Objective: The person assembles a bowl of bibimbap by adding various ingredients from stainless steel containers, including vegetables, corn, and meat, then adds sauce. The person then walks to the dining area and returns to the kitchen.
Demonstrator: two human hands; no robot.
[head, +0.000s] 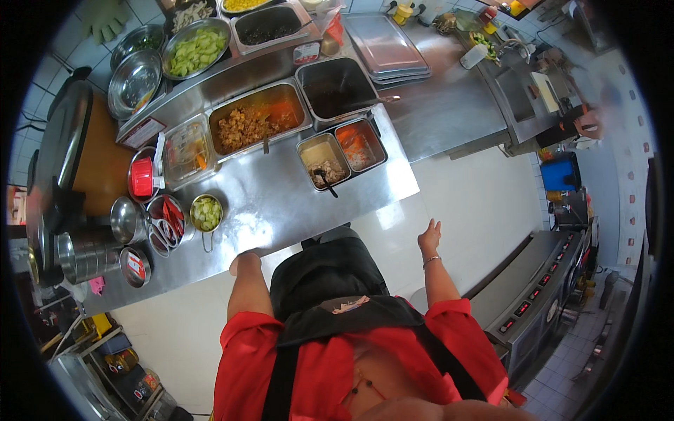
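Observation:
My left hand (246,259) is at the front edge of the steel counter (253,205). Its fingers cannot be made out, nor whether anything is in them. A small steel cup of cut green vegetable (206,213) stands nearest to it. Out over the floor to the right, my right hand (430,238) has nothing in it, with fingers extended and slightly apart. Across the counter from me lies a deep pan of chunky brown food (242,129) with a utensil in it. A smaller pan of pale shredded food (327,171) holds a black spoon beside an orange-stained pan (360,144).
Scissors (160,231) and red-handled tools fill a container at left, near a large lidded pot (105,152). Lidded trays (387,44) lie at the back. A person (571,123) stands by the sink (516,97). A cooking unit with red displays (537,287) runs along the right.

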